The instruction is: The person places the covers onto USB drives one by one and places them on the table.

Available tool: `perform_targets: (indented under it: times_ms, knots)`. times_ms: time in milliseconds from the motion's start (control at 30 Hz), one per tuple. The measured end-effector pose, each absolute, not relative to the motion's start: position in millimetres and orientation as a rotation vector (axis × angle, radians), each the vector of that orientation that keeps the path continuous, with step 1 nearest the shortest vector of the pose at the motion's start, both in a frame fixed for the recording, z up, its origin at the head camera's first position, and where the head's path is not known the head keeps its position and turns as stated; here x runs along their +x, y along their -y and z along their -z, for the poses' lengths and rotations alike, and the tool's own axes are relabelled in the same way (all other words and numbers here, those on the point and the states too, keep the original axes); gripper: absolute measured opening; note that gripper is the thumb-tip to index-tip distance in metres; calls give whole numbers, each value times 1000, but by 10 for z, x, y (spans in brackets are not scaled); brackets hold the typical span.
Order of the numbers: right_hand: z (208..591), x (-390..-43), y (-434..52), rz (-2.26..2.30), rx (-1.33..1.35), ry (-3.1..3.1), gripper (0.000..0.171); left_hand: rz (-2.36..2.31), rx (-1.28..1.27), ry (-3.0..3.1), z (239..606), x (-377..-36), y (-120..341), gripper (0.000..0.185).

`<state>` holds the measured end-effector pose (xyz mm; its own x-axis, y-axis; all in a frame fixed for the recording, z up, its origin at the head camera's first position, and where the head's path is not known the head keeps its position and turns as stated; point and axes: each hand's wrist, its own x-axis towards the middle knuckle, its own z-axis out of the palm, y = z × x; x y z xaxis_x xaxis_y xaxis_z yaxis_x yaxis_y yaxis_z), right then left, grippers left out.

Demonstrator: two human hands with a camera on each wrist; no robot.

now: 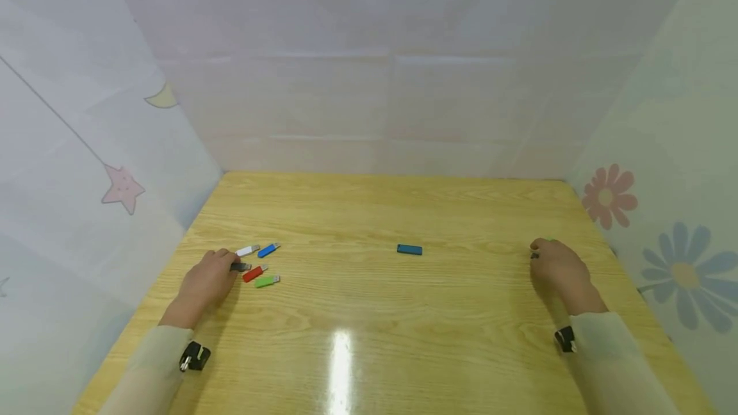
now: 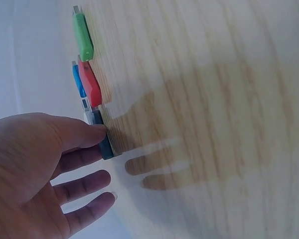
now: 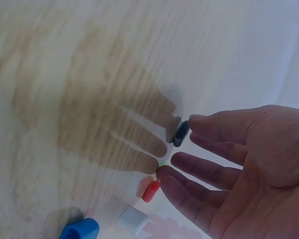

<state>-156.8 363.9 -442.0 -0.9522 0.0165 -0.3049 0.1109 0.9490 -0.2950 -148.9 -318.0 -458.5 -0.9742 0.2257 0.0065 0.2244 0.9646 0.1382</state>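
On the left side of the table, my left hand (image 1: 209,280) pinches a black USB stick (image 2: 106,144) between thumb and index finger, the other fingers spread loosely. Beside it lie a red USB stick (image 1: 254,273), a light green one (image 1: 266,281), a white one (image 1: 246,251) and a blue one (image 1: 268,250). Far to the right, my right hand (image 1: 559,269) holds a small black cap (image 3: 181,133) at the tips of thumb and index finger. Below those fingertips in the right wrist view are a red cap (image 3: 151,191), a white cap (image 3: 132,219) and a blue cap (image 3: 80,229). A green cap is mostly hidden.
A dark teal stick-shaped piece (image 1: 410,250) lies alone near the middle of the wooden table (image 1: 403,312). Printed sheets (image 1: 369,95) stand as walls at the back and both sides. Each wrist carries a small black device (image 1: 195,356).
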Motion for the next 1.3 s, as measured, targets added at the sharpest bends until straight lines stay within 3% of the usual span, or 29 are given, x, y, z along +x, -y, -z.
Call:
perform_targets:
  times_ms: [267,767,1300]
  knots:
    - [4428,-1644,-3638,396,63,-2823,42,-261,351,-3110,4586,-1501,3200,23]
    - [4513,-1765,-3722,376,79,-2821,28,-329,306,-3082,4534,-1505,3178,11]
    - [4407,-1699,-3702,514,119,-2837,24,-375,243,-3047,4509,-1502,3166,10]
